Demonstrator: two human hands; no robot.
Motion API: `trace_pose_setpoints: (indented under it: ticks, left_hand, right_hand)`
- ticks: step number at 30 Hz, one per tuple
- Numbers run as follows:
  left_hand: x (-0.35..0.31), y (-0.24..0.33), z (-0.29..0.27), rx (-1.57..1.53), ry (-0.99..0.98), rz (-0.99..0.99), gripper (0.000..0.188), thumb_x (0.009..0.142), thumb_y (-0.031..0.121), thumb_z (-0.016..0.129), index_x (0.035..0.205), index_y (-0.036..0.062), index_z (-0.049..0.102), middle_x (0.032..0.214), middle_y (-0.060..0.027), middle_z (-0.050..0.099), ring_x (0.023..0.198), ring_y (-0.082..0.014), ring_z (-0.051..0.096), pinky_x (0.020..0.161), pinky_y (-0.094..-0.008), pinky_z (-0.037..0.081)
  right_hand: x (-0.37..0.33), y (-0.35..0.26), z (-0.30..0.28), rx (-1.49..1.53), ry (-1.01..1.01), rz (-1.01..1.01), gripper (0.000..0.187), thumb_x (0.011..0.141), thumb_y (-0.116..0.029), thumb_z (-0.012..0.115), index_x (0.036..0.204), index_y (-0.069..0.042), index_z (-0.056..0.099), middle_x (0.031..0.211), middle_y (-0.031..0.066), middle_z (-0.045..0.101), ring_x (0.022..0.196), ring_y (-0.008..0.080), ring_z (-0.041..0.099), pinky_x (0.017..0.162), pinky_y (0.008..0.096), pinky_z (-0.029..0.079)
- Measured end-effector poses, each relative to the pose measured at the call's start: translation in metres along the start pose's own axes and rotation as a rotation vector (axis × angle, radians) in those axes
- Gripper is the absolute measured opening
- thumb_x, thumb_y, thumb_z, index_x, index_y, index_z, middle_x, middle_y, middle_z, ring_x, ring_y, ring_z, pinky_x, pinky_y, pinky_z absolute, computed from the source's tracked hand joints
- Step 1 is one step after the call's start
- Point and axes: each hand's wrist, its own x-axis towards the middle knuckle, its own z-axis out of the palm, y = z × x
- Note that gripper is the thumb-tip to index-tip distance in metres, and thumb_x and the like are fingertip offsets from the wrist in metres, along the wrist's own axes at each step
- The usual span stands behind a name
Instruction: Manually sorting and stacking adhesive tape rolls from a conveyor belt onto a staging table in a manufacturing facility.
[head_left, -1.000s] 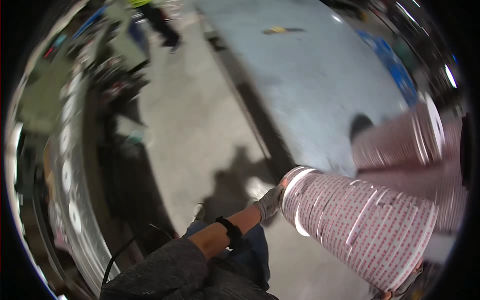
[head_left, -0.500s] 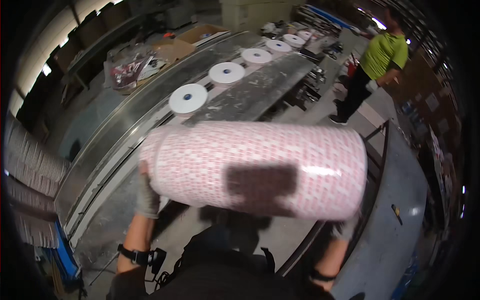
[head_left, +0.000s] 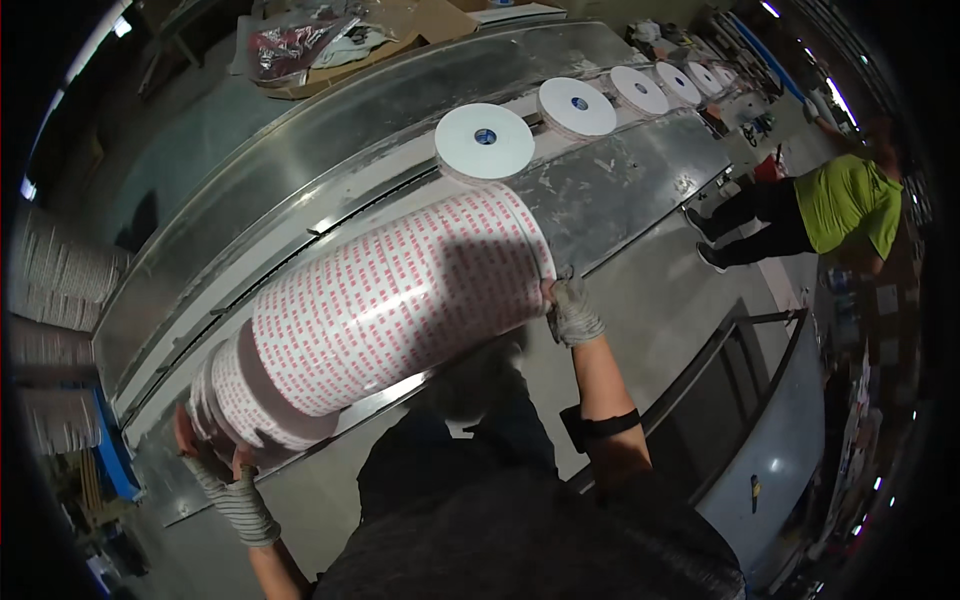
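A long, thick stack of white tape rolls printed in pink (head_left: 400, 300) lies on its side across the near metal bench. At its left end, several rolls (head_left: 250, 390) have slipped out of line with the larger body. My left hand (head_left: 235, 495), in a grey fingerless glove, grips that offset end, with its thumb and fingers apart around the edge. At the opposite end my right hand (head_left: 575, 312), gloved alike, curls its fingers round the lower rim. The underside of the stack is hidden.
Flat white discs with blue cores (head_left: 485, 140) line the conveyor's centre strip. A person in a bright green shirt (head_left: 848, 205) stands at the right. A curved-edged grey table (head_left: 770, 440) holds a yellow cutter (head_left: 755, 490). Stacked rolls (head_left: 65, 270) stand far left.
The stack has swung from in front of me onto the bench at left, its right end now farther away. Rolls at its left end have shifted out of line. My view has turned.
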Motion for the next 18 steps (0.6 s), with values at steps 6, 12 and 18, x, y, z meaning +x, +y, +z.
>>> trace_pose_setpoints:
  ticks: [6, 12, 18]
  left_hand:
    - [0.069, 0.114, 0.166, 0.552, -0.645, 0.529, 0.076, 0.077, 0.058, 0.068, 0.135, 0.0112, 0.054, 0.145, -0.0187, 0.043, 0.136, -0.042, 0.036, 0.108, -0.0568, 0.024]
    - [0.069, 0.113, 0.267, 0.715, -0.795, 0.504, 0.086, 0.08, 0.068, 0.057, 0.144, 0.0121, 0.044, 0.143, -0.0197, 0.044, 0.127, -0.0403, 0.044, 0.104, -0.0513, 0.033]
    - [0.052, 0.111, 0.257, 0.731, -0.691, 0.53, 0.095, 0.074, 0.073, 0.058, 0.141, 0.0076, 0.046, 0.139, -0.0209, 0.048, 0.121, -0.0405, 0.048, 0.101, -0.0511, 0.034]
  right_hand:
    - [0.011, -0.048, 0.024, 0.437, -0.382, 0.117, 0.082, 0.08, -0.013, 0.071, 0.152, -0.009, 0.031, 0.147, 0.0092, 0.041, 0.133, 0.02, 0.04, 0.105, 0.0348, 0.039]
    - [0.015, -0.056, 0.046, 0.238, -0.363, 0.09, 0.107, 0.062, -0.002, 0.085, 0.152, -0.006, 0.028, 0.142, 0.0117, 0.045, 0.129, 0.0248, 0.045, 0.106, 0.0392, 0.039]
    - [0.077, -0.038, -0.045, 0.48, -0.46, 0.077, 0.082, 0.079, -0.025, 0.077, 0.145, 0.001, 0.036, 0.14, 0.0167, 0.048, 0.127, 0.0292, 0.049, 0.107, 0.0419, 0.041]
